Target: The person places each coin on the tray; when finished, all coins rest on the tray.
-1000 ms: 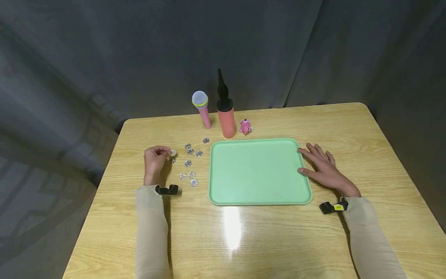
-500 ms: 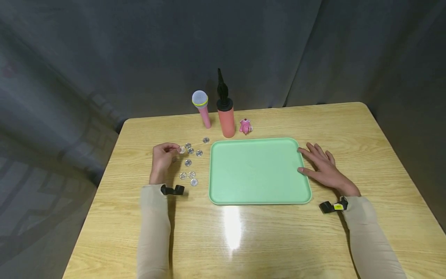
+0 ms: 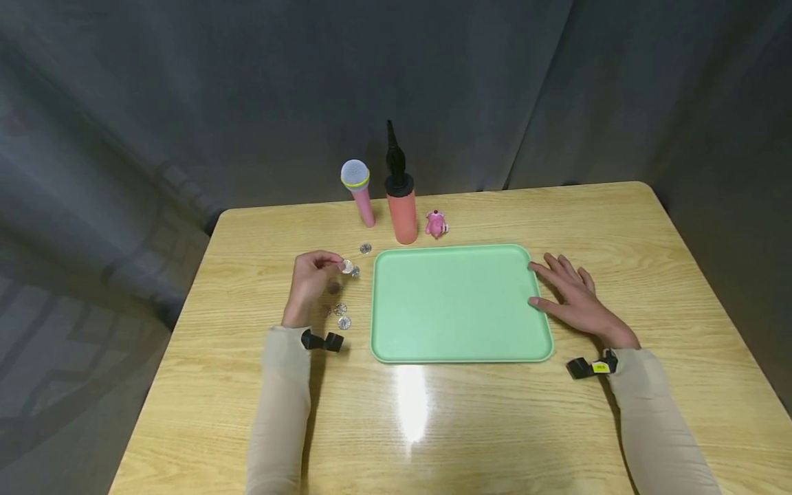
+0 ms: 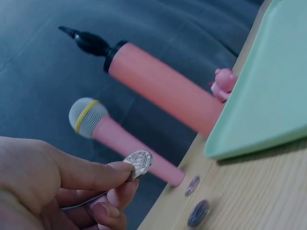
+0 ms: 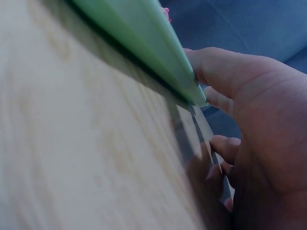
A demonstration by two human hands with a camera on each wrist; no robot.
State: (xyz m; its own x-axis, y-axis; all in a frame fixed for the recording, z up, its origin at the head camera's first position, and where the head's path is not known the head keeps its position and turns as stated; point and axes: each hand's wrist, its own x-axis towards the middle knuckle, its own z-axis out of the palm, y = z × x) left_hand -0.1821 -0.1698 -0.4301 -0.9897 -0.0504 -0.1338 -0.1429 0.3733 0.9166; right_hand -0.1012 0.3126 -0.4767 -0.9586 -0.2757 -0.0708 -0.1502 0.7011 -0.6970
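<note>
My left hand (image 3: 311,283) pinches a silvery coin (image 4: 140,164) between thumb and fingertips, raised above the table left of the green tray (image 3: 464,302). In the left wrist view a thin shiny edge (image 4: 84,203) shows among the curled fingers. Several more coins lie on the wood, among them one coin (image 3: 366,248) towards the back and another coin (image 3: 344,322) nearer the front; the hand covers or shades others. At the tray's right rim, my right hand (image 3: 572,300) rests with spread fingers, its thumb and index finger on the edge.
Behind the tray stand a coral hand pump (image 3: 403,216) with a black nozzle, and a pink toy microphone (image 3: 363,203). A small pink figurine (image 3: 436,224) sits to the pump's right. Dark curtains (image 3: 278,103) hang along the table's far edge.
The left hand has moved right towards the tray with the pinched coin, passing over the loose coins and hiding some. My right hand and the tray have stayed put.
</note>
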